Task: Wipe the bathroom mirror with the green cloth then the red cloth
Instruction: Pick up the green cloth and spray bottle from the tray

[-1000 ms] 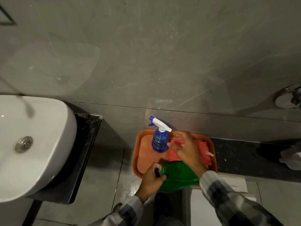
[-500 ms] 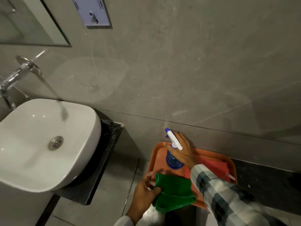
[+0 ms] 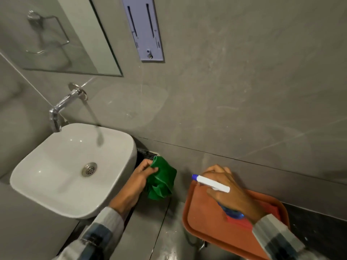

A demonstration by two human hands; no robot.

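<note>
My left hand (image 3: 139, 178) grips the crumpled green cloth (image 3: 162, 180), held in the air just right of the white basin. My right hand (image 3: 230, 192) is wrapped around the blue spray bottle (image 3: 211, 183), whose white nozzle points left, above the orange tray (image 3: 203, 220). The red cloth (image 3: 242, 223) lies on that tray, mostly hidden under my right wrist. The mirror (image 3: 56, 38) hangs on the wall at the upper left, above the tap.
A white basin (image 3: 62, 177) sits at the left under a chrome wall tap (image 3: 62, 107). A pale lilac wall bracket (image 3: 144, 29) is right of the mirror. The tray rests on a dark ledge (image 3: 319, 229) along the grey wall.
My left hand lifted the green cloth off the tray and moved it left toward the basin. My right hand closed on the spray bottle. The view tilted up, revealing the mirror.
</note>
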